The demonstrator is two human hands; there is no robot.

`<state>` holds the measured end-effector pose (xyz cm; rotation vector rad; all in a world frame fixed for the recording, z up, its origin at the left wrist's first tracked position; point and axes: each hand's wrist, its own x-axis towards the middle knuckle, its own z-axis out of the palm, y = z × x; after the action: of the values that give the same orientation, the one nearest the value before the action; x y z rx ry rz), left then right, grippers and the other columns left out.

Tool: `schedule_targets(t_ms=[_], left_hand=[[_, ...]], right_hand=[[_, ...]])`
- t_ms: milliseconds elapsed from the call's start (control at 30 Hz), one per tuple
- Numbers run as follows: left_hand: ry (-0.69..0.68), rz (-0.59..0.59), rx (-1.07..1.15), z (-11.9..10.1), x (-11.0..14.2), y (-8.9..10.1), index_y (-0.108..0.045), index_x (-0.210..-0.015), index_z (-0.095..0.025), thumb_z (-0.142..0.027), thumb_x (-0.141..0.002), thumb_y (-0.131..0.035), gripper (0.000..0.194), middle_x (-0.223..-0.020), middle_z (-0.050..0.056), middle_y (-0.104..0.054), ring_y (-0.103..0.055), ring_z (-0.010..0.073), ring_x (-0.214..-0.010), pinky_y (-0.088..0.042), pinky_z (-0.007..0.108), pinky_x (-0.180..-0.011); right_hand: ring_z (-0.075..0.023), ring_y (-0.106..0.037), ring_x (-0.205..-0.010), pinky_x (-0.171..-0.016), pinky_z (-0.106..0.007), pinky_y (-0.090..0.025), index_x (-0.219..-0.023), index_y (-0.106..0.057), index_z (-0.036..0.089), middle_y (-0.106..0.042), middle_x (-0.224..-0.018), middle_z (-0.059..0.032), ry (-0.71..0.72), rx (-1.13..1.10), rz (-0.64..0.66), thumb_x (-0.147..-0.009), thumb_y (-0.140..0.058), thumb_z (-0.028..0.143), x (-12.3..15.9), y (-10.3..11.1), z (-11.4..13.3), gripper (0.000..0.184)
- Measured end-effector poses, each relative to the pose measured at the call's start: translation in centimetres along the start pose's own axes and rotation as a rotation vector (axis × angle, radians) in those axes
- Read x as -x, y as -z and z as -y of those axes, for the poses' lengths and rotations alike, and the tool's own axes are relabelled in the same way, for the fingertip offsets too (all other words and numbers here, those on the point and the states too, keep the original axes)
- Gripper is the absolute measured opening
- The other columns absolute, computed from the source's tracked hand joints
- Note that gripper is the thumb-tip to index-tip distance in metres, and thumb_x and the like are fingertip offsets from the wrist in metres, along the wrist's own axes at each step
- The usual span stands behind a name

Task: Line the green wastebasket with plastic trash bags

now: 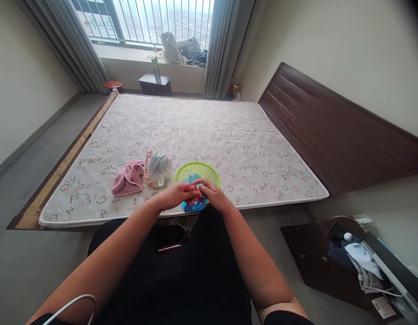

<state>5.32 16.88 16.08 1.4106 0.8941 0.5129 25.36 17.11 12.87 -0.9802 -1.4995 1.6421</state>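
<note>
My left hand (176, 195) and my right hand (212, 192) meet just in front of me at the mattress edge. Both are closed around a thin red cord (191, 185), with fingers pinched together. A bright blue crumpled bundle (191, 207) hangs beneath my fingers; they partly cover it, so its kind is unclear. Just behind stands a lime-green plastic basket (197, 165) with something pale blue inside. Left of the basket lie a translucent plastic bag (157, 168) with orange parts and a crumpled pink towel (129, 179).
The letter-patterned mattress (209, 131) fills the middle, with a dark headboard (317, 108) on the right. A dark cabinet (306, 253) with cloths and small items is at lower right. Beyond the bed are a nightstand (154, 85) holding a green bottle, and a red stool (113, 84).
</note>
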Motion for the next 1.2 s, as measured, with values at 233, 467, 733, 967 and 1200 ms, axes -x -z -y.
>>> schedule_targets(t_ms=[233,467,733,967,1200], left_hand=[[-0.376,-0.312,-0.742,2.1,0.7,-0.9,-0.075,-0.102,-0.019,-0.020,-0.100,-0.048,0.028,-0.098,0.009,-0.068,-0.064,0.0195,-0.089,-0.053,0.033,-0.085],[-0.403,-0.512,-0.933,5.8,1.0,-2.7,-0.069,-0.113,-0.018,-0.009,-0.097,-0.051,0.027,-0.113,0.012,-0.067,-0.065,0.0247,-0.107,-0.056,0.042,-0.097],[-0.291,-0.518,-0.751,8.0,0.3,-1.9,-0.071,-0.096,-0.017,-0.009,-0.096,-0.048,0.024,-0.117,0.013,-0.071,-0.068,0.0256,-0.113,-0.056,0.046,-0.102],[-0.469,-0.508,-0.793,8.3,1.2,-3.3,-0.065,-0.123,-0.017,-0.012,-0.100,-0.045,0.031,-0.139,0.017,-0.063,-0.061,0.0261,-0.131,-0.053,0.047,-0.109],[-0.578,-0.407,-0.787,7.6,2.0,-5.1,-0.068,-0.121,-0.019,-0.019,-0.102,-0.048,0.028,-0.133,0.015,-0.067,-0.062,0.0273,-0.129,-0.053,0.048,-0.108]], right_hand=[[-0.0093,-0.045,-0.057,-0.057,-0.023,-0.035,-0.098,-0.066,0.018,-0.053,-0.064,0.0075,-0.131,-0.102,-0.117,-0.081,-0.070,0.056,-0.8,-0.5,-2.6,0.042],[-0.0112,-0.046,-0.062,-0.061,-0.023,-0.039,-0.106,-0.067,0.021,-0.053,-0.068,0.0068,-0.011,-0.092,-0.295,-0.079,-0.075,0.053,-0.4,-0.5,-2.7,0.043],[-0.0192,-0.059,-0.081,-0.082,-0.032,-0.046,-0.106,-0.070,0.026,-0.067,-0.087,-0.0025,0.164,0.404,-0.457,-0.093,-0.060,0.047,1.3,-3.1,-2.9,0.026],[-0.0176,-0.060,-0.070,-0.071,-0.031,-0.049,-0.102,-0.070,0.021,-0.066,-0.076,-0.0015,-0.152,0.132,-0.249,-0.091,-0.049,0.073,0.1,-2.2,-4.4,0.057],[-0.0207,-0.066,-0.100,-0.087,-0.035,-0.055,-0.080,-0.066,0.021,-0.071,-0.102,-0.0079,-0.120,-0.313,-0.045,-0.082,-0.062,0.078,-0.9,-2.3,-2.4,0.057]])
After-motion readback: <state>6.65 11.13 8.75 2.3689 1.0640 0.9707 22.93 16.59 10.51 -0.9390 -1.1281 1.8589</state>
